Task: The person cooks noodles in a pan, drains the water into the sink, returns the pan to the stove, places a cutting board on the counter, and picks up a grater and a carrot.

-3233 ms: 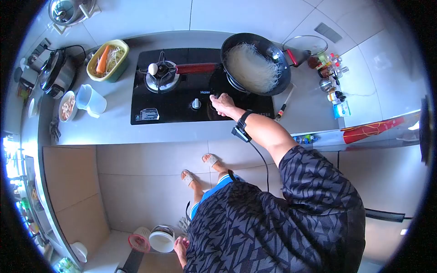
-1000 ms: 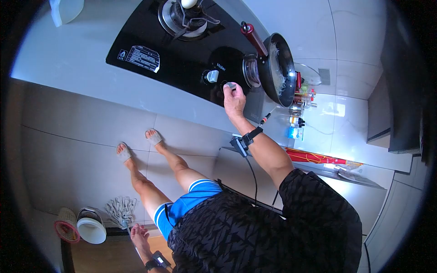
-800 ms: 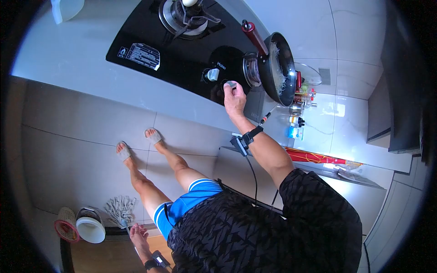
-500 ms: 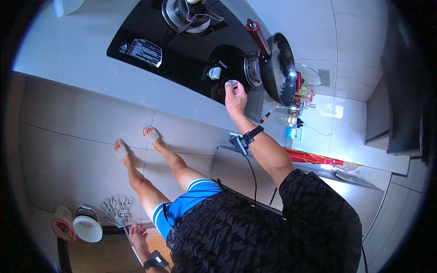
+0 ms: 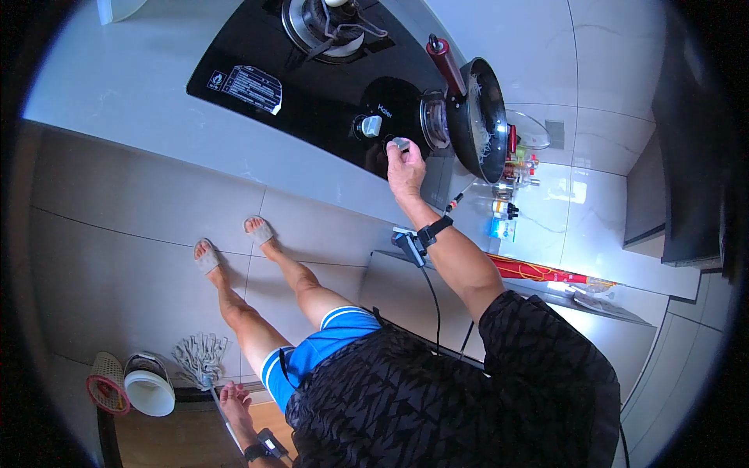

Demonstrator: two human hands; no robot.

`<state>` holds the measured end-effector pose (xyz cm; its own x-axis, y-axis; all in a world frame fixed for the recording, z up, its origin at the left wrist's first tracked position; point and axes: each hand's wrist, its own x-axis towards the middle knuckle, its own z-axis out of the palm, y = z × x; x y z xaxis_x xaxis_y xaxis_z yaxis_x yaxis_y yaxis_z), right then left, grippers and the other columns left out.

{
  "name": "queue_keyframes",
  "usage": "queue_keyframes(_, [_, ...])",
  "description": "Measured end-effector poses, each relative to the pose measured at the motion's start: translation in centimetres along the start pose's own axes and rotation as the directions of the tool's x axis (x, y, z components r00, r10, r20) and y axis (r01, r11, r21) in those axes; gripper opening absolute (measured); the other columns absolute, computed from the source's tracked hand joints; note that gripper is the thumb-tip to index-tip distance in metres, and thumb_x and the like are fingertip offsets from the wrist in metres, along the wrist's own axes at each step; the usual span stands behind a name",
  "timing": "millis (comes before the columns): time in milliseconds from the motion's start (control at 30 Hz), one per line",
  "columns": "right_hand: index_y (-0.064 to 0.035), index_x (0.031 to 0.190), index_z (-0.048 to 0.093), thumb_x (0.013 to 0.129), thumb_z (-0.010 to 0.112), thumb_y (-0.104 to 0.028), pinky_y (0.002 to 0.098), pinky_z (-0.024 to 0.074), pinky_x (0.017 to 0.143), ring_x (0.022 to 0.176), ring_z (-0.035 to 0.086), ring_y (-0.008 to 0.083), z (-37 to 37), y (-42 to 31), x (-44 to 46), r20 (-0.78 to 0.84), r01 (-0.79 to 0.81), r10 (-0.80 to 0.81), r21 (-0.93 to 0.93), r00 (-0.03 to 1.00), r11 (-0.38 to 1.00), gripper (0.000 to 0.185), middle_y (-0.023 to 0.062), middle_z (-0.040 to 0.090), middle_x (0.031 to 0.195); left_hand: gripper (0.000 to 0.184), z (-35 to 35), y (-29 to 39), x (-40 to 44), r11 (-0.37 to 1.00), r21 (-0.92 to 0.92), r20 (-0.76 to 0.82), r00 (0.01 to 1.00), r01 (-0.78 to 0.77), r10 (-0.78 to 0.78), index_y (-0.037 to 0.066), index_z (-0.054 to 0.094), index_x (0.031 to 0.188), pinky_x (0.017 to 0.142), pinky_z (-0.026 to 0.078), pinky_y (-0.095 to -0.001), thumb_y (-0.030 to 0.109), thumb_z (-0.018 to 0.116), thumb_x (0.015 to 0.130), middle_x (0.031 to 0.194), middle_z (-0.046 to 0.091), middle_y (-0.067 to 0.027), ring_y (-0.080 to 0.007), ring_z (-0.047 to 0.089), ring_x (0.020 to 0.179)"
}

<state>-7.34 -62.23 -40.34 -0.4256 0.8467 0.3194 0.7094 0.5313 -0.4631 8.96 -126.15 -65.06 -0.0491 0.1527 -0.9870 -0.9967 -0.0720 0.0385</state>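
My right hand (image 5: 406, 173) is closed on a silver stove knob (image 5: 401, 144) at the front of the black gas stove (image 5: 320, 109), thumb and fingers pinching it. A second silver knob (image 5: 370, 125) sits beside it. Just beyond, a dark wok (image 5: 488, 125) with a red-brown handle (image 5: 445, 66) rests on the near burner (image 5: 434, 119); pale shreds lie in its liquid. Down at my side hangs my left hand (image 5: 236, 402), fingers loosely curled and apart, seemingly holding nothing. It is close to the handle of a mop (image 5: 200, 356).
A glass lid (image 5: 530, 130), several bottles (image 5: 505, 209) and jars stand past the wok by the tiled wall. Another burner (image 5: 331, 31) is at the stove's far end. On the floor are a white bucket (image 5: 150, 392) and a basket with a pink rim (image 5: 108, 394).
The view has shifted very slightly. My right hand stays on the knob, and my left hand still hangs at my side.
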Motion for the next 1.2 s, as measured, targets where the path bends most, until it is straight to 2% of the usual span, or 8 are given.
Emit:
queue_keyframes(600, [-0.0043,0.114,0.059,0.08,0.074,-0.034,0.036,0.0527,0.07,0.072,0.067,0.0204,-2.0,-0.9,-0.6,0.105,-0.047,0.04,0.06,0.994,0.997,0.048,0.0078,0.069,0.08,0.012,1.0,4.5,-2.0,0.997,0.011,-0.007,0.997,-0.076,0.076,0.014,0.056,0.091,0.043,0.04,-0.025,0.023,0.063,0.094,0.07,0.058,0.0006,-0.011,0.054,0.054])
queue_keyframes(733, [-0.003,0.108,0.063,0.08,0.072,-0.031,0.0379,0.0538,0.072,0.073,0.067,0.0257,-4.8,4.1,-2.0,0.139,-0.145,0.131,0.097,0.982,0.985,0.041,0.0125,0.069,0.08,0.013,0.7,6.9,-3.4,0.987,-0.039,0.103,0.982,-0.158,0.161,0.014,0.054,0.09,0.042,0.038,-0.0252,0.023,0.062,0.095,0.068,0.056,-0.0003,-0.0122,0.054,0.054])
queue_keyframes(800, [-0.0034,0.101,0.067,0.079,0.071,-0.028,0.0379,0.0544,0.072,0.074,0.068,0.0262,-7.7,8.7,-3.0,0.054,-0.148,0.146,0.036,0.988,0.988,0.033,0.0141,0.07,0.082,0.014,1.5,7.5,-5.3,0.981,-0.008,0.012,0.981,-0.195,0.195,0.014,0.052,0.089,0.042,0.037,-0.025,0.023,0.061,0.096,0.068,0.055,-0.0008,-0.0127,0.053,0.054])
queue_keyframes(900, [-0.0069,0.091,0.068,0.077,0.07,-0.022,0.0401,0.0548,0.07,0.074,0.069,0.0291,-13.6,15.5,-2.9,-0.053,-0.041,0.031,-0.201,0.998,0.979,0.021,0.0154,0.069,0.08,0.008,0.9,6.7,-4.9,0.968,-0.009,0.108,0.962,-0.25,0.249,0.015,0.055,0.1,0.049,0.039,-0.0242,0.02,0.057,0.095,0.072,0.058,0.001,-0.0119,0.056,0.059])
queue_keyframes(967, [-0.0075,0.092,0.067,0.077,0.069,-0.032,0.0442,0.0541,0.071,0.077,0.068,0.0336,-17.5,19.4,-1.6,0.068,-0.189,0.235,-0.4,0.97,0.897,0.028,0.0164,0.069,0.082,0.008,2.5,5.9,-6.1,0.952,0.012,0.076,0.949,-0.307,0.305,0.014,0.054,0.099,0.047,0.039,-0.0249,0.02,0.058,0.094,0.071,0.057,0.0002,-0.0119,0.055,0.059])
queue_keyframes(1067, [0.0,0.099,0.064,0.081,0.064,-0.04,0.0449,0.0557,0.07,0.076,0.069,0.0362,-20.8,21.2,0.4,-0.009,-0.431,0.461,-0.373,0.887,0.822,0.044,0.0212,0.07,0.091,0.011,3.4,3.0,-6.6,0.925,-0.01,0.13,0.917,-0.379,0.377,0.011,0.055,0.1,0.047,0.041,-0.0262,0.02,0.058,0.094,0.075,0.059,-0.0019,-0.0128,0.057,0.061])
queue_keyframes(1133, [0.0038,0.098,0.06,0.084,0.064,-0.049,0.0358,0.0539,0.045,0.06,0.068,0.0295,-22.8,21.1,1.6,-0.057,-0.529,0.547,-0.357,0.835,0.77,0.055,0.0177,0.068,0.074,0.017,4.0,0.6,-7.2,0.903,-0.017,0.152,0.892,-0.429,0.426,0.008,0.057,0.106,0.05,0.045,-0.0278,0.019,0.058,0.094,0.082,0.063,-0.0053,-0.0151,0.061,0.065])
queue_keyframes(1200, [0.003,0.102,0.059,0.084,0.064,-0.048,0.0362,0.0541,0.046,0.056,0.066,0.0269,-24.2,23.2,4.1,0.207,-0.59,0.657,-0.306,0.725,0.747,0.055,0.0162,0.067,0.07,0.018,5.9,-1.7,-8.4,0.897,0.019,0.14,0.89,-0.442,0.435,0.007,0.057,0.107,0.05,0.045,-0.0279,0.019,0.058,0.094,0.082,0.063,-0.0054,-0.0152,0.061,0.065])
